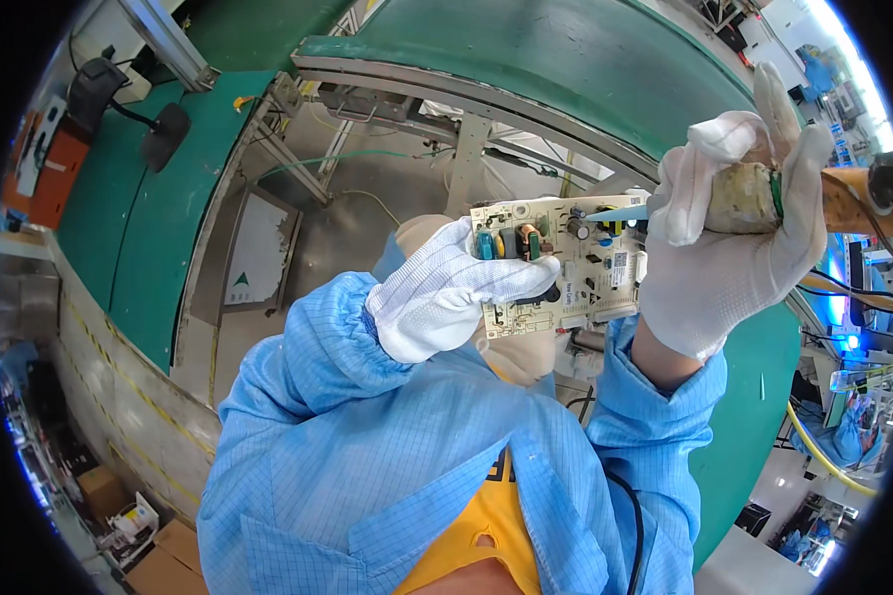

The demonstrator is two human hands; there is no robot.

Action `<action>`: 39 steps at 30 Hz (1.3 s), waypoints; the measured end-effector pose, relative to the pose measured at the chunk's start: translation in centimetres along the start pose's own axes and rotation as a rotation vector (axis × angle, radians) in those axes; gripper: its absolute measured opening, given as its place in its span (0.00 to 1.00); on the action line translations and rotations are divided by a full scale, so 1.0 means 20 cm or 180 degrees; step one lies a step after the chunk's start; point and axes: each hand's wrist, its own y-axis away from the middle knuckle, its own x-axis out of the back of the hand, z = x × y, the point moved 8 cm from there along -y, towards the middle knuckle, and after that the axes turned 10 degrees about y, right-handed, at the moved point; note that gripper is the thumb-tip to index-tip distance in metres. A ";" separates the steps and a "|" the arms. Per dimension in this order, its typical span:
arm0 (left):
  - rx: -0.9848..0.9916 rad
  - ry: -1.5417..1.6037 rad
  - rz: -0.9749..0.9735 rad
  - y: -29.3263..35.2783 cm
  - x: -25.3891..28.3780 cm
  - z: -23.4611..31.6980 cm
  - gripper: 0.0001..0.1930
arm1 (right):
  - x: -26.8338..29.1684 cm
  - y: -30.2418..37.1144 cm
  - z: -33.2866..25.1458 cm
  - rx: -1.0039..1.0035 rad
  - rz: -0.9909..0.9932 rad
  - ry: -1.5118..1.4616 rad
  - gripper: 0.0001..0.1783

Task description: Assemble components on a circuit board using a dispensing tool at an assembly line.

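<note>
My left hand [432, 297], in a white dotted glove, grips the left side of a pale circuit board [575, 283]. Its thumb lies across the components, while the other fingertips are hidden behind the board. Blue, green and copper-coloured parts stand on the board beside the thumb. My right hand [729, 273], also gloved, is closed around the tape-wrapped tan body of a glue dispensing gun [742, 201]. From it, a light blue tapered nozzle [620, 213] points left over the board's upper part, its tip close to small round capacitors. Whether the tip touches anything cannot be made out.
A green worktop [506, 59] with a metal edge runs across the far side. Another green bench [119, 238] stands left, carrying a black device on a stand [166, 134]. A yellow hose [829, 461] and dark cables hang at right. Below, a framed panel [258, 253] leans.
</note>
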 end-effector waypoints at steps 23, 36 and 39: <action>-0.0050 -0.0439 0.0245 0.01 0.07 0.00 0.17 | 0.10 -0.03 -0.02 0.0625 0.0236 0.0755 0.34; -0.0279 0.0355 0.0252 0.05 0.07 0.02 0.16 | 0.09 -0.05 -0.02 0.0645 0.0095 0.0403 0.32; -0.0589 -0.0050 0.0195 0.06 0.09 0.03 0.15 | 0.04 -0.06 -0.01 0.0730 -0.0448 0.0012 0.31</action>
